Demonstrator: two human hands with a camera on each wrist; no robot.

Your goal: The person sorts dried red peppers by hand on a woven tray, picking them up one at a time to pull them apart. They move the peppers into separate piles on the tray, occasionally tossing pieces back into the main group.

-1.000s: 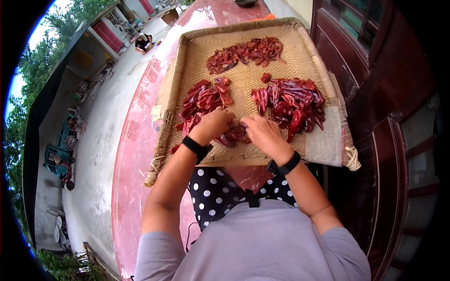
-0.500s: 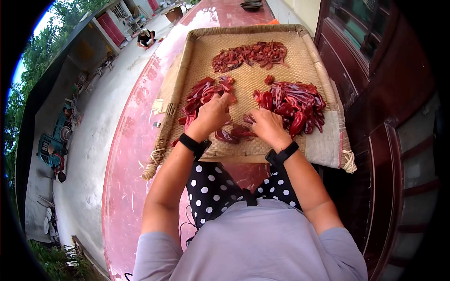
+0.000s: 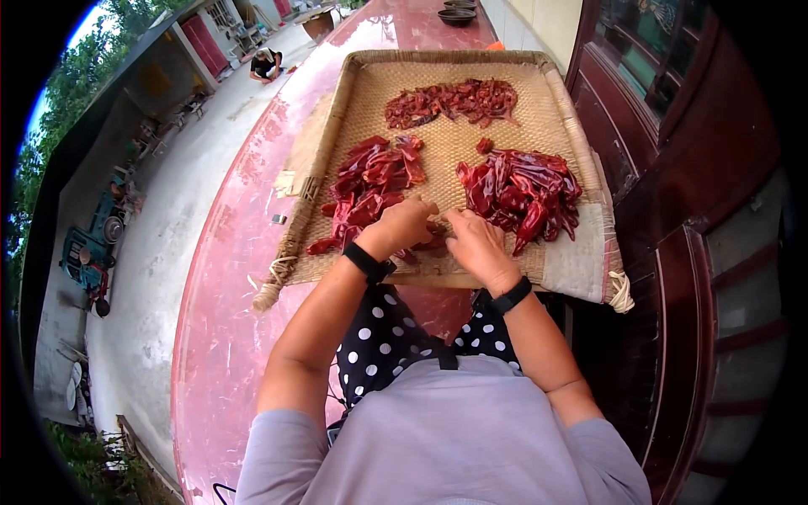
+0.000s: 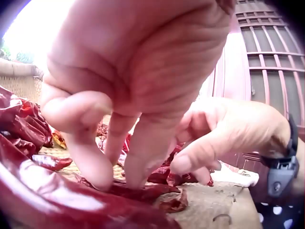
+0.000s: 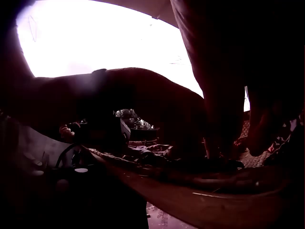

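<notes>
Dried red chili peppers lie in groups on a woven tray (image 3: pixel 439 168). My left hand (image 3: pixel 400 229) is low over the near part, by the left heap of chilies (image 3: pixel 374 172). In the left wrist view its fingertips pinch a dark red chili pepper (image 4: pixel 147 192) down at the tray. Close on its right is my right hand (image 3: pixel 480 244), fingers bent downward beside a few chilies (image 3: pixel 431 244) partly hidden between the hands. I cannot tell whether the right fingers hold one. A larger heap of chilies (image 3: pixel 532 189) lies on the tray's right side.
Smaller, darker chili pieces (image 3: pixel 454 103) are spread at the tray's far end. A pale cloth patch (image 3: pixel 576 261) covers its near right corner. The tray stands on a red ledge (image 3: pixel 244 252) beside a dark red door (image 3: pixel 673 185). Dark bowls (image 3: pixel 457 15) stand far off; a person (image 3: pixel 266 65) crouches in the yard.
The left hand first moved out to the left heap, then came back toward the near middle, close to the right hand. The right hand stayed near the same place; its visible chili is now hidden.
</notes>
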